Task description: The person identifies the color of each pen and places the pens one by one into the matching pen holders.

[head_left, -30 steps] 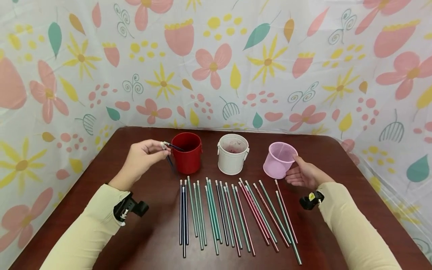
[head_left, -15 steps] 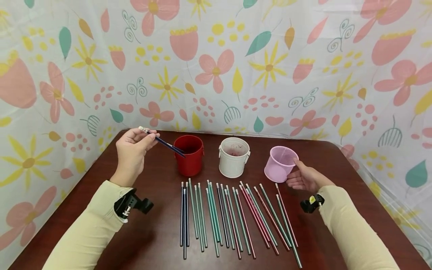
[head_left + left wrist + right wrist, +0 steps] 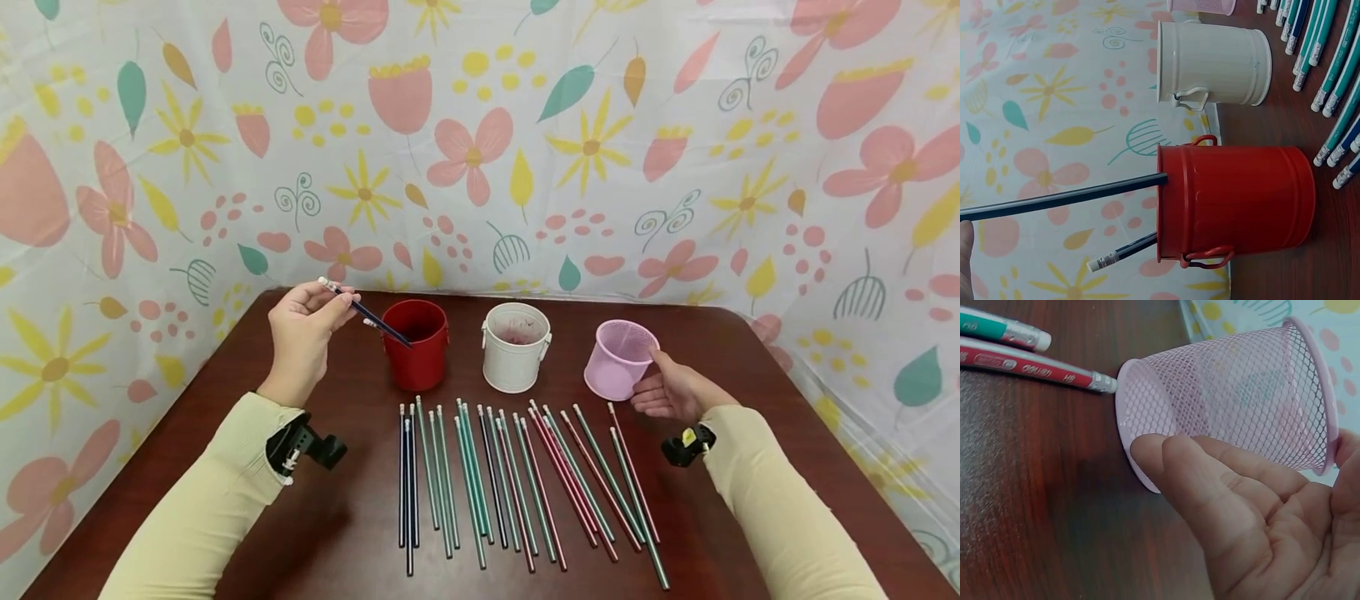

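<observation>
Near the back left, my left hand (image 3: 300, 333) pinches a dark blue pencil (image 3: 362, 312), eraser end up. Its lower end reaches the mouth of the red bucket (image 3: 1241, 197); in the left wrist view it overlaps the rim. A second dark blue pencil (image 3: 1124, 250) leans out of that bucket, its white eraser showing. My right hand (image 3: 678, 389) is at the side of the pink mesh cup (image 3: 617, 367). The thumb touches the cup's rim, and the other fingers (image 3: 1210, 481) stretch along its outside, fairly straight. The cup stands upright; I see no pencils in it.
A white bucket (image 3: 513, 358) stands between the red bucket and the pink cup. In front lie several dark blue, green and red pencils (image 3: 468, 483), erasers toward the buckets. A floral cloth (image 3: 480, 167) hangs behind the brown table (image 3: 330, 533).
My left hand drew back left and up from the red bucket, turning the held pencil to a slant; then it shifted slightly right. The other blue pencil now leans in the bucket. My right hand stayed.
</observation>
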Action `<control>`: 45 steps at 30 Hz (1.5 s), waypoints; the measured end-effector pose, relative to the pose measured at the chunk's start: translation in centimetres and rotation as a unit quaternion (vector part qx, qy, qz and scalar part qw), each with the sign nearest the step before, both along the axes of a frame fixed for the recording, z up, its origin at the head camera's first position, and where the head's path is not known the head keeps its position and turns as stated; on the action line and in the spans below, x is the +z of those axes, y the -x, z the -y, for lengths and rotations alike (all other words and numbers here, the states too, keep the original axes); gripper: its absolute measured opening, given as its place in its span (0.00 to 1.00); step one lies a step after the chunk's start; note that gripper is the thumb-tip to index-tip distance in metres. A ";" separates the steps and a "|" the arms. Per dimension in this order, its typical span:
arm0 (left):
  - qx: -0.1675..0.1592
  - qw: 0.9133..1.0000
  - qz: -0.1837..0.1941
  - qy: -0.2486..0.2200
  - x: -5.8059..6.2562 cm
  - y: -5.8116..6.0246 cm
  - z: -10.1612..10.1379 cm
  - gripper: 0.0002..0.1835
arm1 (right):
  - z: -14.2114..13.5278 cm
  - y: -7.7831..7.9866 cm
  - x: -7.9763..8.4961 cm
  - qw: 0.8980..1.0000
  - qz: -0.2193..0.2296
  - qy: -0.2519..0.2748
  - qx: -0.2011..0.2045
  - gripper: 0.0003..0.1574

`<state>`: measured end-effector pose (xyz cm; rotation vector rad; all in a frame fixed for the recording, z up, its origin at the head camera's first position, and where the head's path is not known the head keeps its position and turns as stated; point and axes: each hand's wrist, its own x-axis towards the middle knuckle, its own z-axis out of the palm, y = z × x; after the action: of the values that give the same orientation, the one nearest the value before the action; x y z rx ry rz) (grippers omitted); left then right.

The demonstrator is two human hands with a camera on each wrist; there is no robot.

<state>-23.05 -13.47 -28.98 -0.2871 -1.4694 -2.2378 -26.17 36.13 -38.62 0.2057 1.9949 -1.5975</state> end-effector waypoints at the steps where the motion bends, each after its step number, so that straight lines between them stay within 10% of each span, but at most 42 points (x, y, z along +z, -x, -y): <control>1: 0.000 1.000 -0.002 -0.001 0.0 0.1 0.0 0.12 | 0.2 -0.1 0.1 1.000 0.002 -0.002 -0.008 0.59; 31: 0.058 0.998 0.024 0.019 -1.5 2.6 -2.1 0.09 | -0.1 -0.4 1.0 1.000 0.006 0.010 -0.019 0.54; 45: 0.025 0.986 0.082 0.140 -3.5 2.9 -2.2 0.07 | 0.1 -0.1 0.8 0.999 0.013 0.043 -0.014 0.56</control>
<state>-25.90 -11.25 -32.47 -0.1526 -1.8596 -2.0540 -26.12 36.01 -37.84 0.2208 1.9065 -1.6856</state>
